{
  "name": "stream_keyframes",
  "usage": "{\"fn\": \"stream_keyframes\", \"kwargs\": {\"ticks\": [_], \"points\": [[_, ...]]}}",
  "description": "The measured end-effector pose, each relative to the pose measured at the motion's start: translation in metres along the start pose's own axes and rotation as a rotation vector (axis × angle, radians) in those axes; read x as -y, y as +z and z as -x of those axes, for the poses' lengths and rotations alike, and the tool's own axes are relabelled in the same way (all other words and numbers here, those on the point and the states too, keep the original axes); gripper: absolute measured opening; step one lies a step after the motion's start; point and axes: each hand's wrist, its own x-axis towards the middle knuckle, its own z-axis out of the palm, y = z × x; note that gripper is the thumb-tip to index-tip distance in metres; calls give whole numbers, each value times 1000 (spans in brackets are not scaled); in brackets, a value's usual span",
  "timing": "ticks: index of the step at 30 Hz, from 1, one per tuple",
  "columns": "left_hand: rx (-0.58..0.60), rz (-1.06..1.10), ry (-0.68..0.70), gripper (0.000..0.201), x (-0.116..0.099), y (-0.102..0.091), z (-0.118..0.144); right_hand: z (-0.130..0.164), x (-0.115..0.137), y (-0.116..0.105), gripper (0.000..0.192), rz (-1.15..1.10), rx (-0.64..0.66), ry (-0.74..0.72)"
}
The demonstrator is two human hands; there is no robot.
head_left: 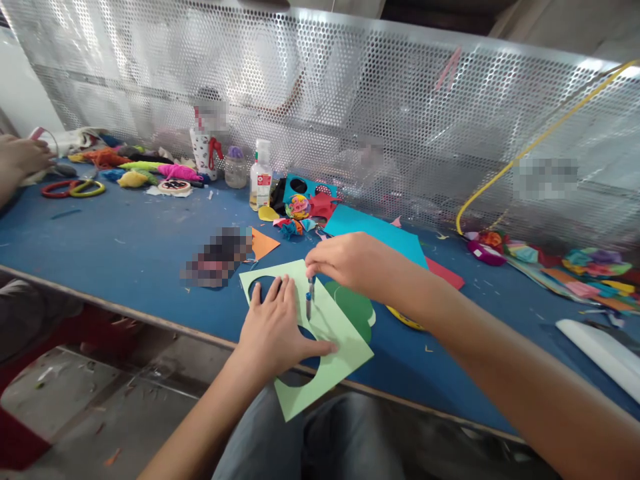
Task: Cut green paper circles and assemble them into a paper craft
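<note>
Light green, flat paper sheet with rounded cut-outs (327,317): it lay at a slant across the near edge of the blue tabletop (145,233), one corner overhanging above the person's grey-clad lap (330,433).

Left hand (275,330): palm down, fingers spread, pressing on the sheet. The fingertips rested beside the farther cut-out; the thumb reached across toward the sheet's right edge, above the nearer cut-out.

Right hand (340,260): fingers pinched together around the top of a slim, blue-and-silver drawing compass (309,305). The compass stood nearly upright over the middle of the sheet, right of the left hand's fingers (whether its tips touched the paper could not be told).

Partly under the sheet's right side sat a dark green, rounded paper piece (353,305). Beyond the right hand lay a bright blue paper sheet (380,230), with a red paper sheet (447,273) showing from beneath it. An orange, pointed paper piece (264,244) lay beyond the left hand.

Farther back stood a clear bottle with a red-and-white label (263,181), next to a small glass jar (235,171). At far left, a co-worker's hand (23,160) was near a heap of coloured yarn (143,167).
</note>
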Motion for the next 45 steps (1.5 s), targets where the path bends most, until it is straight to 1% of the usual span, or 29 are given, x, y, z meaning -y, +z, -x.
{"fn": "stream_keyframes", "kwargs": {"ticks": [4,8,11,14,18,23,26,30,33,36,41,45], "points": [[-23,19,-6,122,0,1,1,-9,-5,1,19,11,10,96],[-41,27,-4,125,0,2,1,-12,-25,12,26,35,-46,115],[-27,21,-9,125,0,1,0,-5,-39,21,26,66,-68,129],[-14,13,-13,122,-1,0,0,7,-43,24,29,141,-49,149],[-17,1,4,119,0,-1,1,24,-34,20,32,218,-15,137],[-26,-14,8,116,-1,-1,1,32,-17,13,36,236,32,234],[-25,-20,1,116,-2,-2,1,32,-10,11,38,234,8,257],[-25,-32,-10,114,-3,-3,2,30,-4,11,40,219,-61,317],[-32,-38,-3,113,-3,-3,3,27,0,13,45,213,-108,357],[-39,-42,8,114,-2,-2,3,25,5,15,51,211,-126,357],[-52,-49,24,114,-1,-1,2,23,10,17,46,242,-126,380],[-47,-47,7,116,-2,-2,2,27,6,20,41,252,-111,418]]}}
